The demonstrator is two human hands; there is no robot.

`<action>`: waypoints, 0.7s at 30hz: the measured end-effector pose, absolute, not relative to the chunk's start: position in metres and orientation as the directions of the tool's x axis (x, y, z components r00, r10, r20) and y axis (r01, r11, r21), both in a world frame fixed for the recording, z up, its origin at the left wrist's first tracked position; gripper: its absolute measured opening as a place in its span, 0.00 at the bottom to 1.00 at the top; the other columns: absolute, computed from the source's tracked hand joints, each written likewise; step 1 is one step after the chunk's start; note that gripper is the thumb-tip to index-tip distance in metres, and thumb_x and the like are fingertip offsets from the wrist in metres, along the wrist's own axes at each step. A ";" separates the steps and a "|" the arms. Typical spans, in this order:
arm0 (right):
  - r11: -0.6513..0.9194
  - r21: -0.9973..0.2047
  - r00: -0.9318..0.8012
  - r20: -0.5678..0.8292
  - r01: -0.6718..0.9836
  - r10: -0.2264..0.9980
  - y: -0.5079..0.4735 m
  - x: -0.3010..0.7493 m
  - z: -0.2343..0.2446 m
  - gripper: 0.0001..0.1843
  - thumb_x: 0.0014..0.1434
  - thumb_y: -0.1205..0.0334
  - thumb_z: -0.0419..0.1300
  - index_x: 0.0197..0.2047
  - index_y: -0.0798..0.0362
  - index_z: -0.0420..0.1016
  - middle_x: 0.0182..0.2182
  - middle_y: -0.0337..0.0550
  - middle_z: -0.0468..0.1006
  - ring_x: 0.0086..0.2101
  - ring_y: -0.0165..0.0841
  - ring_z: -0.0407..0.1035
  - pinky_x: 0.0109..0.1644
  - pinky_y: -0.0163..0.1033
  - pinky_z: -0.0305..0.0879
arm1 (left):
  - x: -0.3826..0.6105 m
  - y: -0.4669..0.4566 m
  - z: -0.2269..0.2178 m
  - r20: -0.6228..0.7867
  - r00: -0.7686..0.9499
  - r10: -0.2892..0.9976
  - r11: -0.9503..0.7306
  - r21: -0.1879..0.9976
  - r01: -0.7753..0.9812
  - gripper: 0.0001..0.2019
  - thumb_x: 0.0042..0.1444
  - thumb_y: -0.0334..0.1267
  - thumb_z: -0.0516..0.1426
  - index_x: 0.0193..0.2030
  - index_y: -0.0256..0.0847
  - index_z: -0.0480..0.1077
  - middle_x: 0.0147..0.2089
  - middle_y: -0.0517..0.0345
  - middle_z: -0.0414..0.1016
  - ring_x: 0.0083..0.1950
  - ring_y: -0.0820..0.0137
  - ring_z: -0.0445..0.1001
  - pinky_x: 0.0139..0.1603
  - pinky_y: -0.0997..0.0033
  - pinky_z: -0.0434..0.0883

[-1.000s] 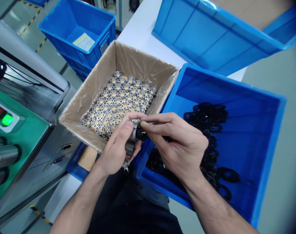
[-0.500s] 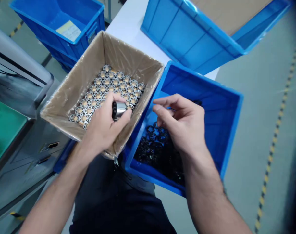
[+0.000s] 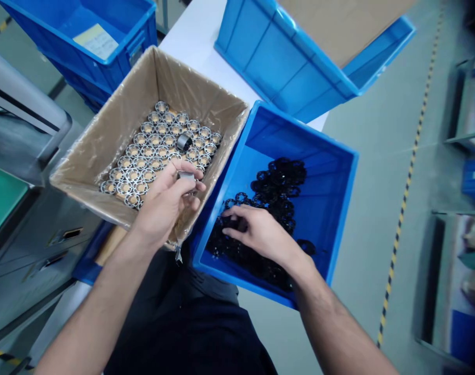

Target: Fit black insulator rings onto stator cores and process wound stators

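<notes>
My left hand (image 3: 171, 195) is closed round a short silver metal cylinder (image 3: 187, 177), held over the near right part of a plastic-lined cardboard box (image 3: 104, 122). Inside stand rows of similar round metal parts (image 3: 147, 151), with ring-shaped, notched ends facing up. One metal cylinder with a black end (image 3: 184, 142) lies on its side on top of them. My right hand (image 3: 257, 226) reaches down into a blue bin (image 3: 323, 177), thumb and forefinger apart among a heap of black notched rings (image 3: 280, 182). Its other fingers are partly hidden.
A larger blue crate (image 3: 276, 57) holding cardboard stands on the white table (image 3: 198, 41) behind. More blue crates (image 3: 132, 52) are stacked at the back left. A grey cabinet (image 3: 38, 245) is near my left arm. Shelving (image 3: 452, 229) stands far right, beyond a striped floor line.
The cylinder with the black end has left my left hand and lies in the box; that hand now holds a plain silver one. My right hand has moved down into the black rings.
</notes>
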State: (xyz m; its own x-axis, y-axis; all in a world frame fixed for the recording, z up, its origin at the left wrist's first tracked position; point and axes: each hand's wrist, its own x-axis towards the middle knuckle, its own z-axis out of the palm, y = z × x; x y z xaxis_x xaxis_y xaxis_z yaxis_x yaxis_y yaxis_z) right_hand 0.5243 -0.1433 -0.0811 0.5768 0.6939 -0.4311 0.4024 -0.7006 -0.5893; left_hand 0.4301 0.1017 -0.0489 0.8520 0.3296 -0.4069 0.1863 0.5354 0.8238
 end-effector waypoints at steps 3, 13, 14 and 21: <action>-0.696 -0.611 0.654 -0.357 0.376 0.667 -0.155 0.536 -0.076 0.09 0.73 0.55 0.77 0.49 0.51 0.91 0.36 0.40 0.87 0.32 0.35 0.79 0.41 0.41 0.73 | 0.424 0.091 -0.047 -0.423 0.883 0.205 0.631 0.747 0.211 0.18 0.74 0.55 0.66 0.57 0.45 0.72 0.38 0.59 0.83 0.27 0.72 0.75 0.22 0.76 0.66; -0.455 -0.862 0.870 -0.034 0.224 0.491 -0.114 0.524 -0.012 0.09 0.74 0.53 0.76 0.52 0.48 0.92 0.34 0.39 0.90 0.31 0.33 0.83 0.33 0.37 0.71 | 0.409 0.087 -0.056 -0.288 0.933 0.215 0.481 0.863 0.155 0.27 0.82 0.70 0.57 0.48 0.46 0.72 0.32 0.66 0.66 0.25 0.75 0.64 0.24 0.73 0.59; -0.425 -0.875 0.856 -0.025 0.231 0.516 -0.108 0.523 -0.007 0.08 0.75 0.54 0.76 0.51 0.48 0.92 0.33 0.38 0.90 0.30 0.31 0.83 0.33 0.36 0.72 | 0.408 0.087 -0.057 -0.274 0.939 0.205 0.466 0.871 0.153 0.27 0.83 0.70 0.56 0.50 0.46 0.72 0.32 0.66 0.66 0.25 0.75 0.64 0.25 0.73 0.60; -0.223 -0.971 0.838 -0.046 0.091 0.544 -0.096 0.520 -0.005 0.04 0.74 0.61 0.78 0.49 0.48 0.90 0.29 0.34 0.88 0.24 0.25 0.76 0.28 0.29 0.71 | 0.406 0.086 -0.053 -0.212 0.955 0.208 0.396 0.911 0.116 0.29 0.61 0.46 0.84 0.55 0.49 0.70 0.38 0.69 0.71 0.34 0.76 0.68 0.36 0.77 0.69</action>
State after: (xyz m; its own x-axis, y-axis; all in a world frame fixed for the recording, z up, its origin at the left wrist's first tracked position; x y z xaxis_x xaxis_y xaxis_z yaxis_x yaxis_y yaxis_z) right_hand 0.5203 -0.0959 -0.0050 0.8379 0.5438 -0.0461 0.0914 -0.2231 -0.9705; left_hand 0.4061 0.0859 -0.0533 0.9549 0.2077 -0.2123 0.1164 0.3960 0.9108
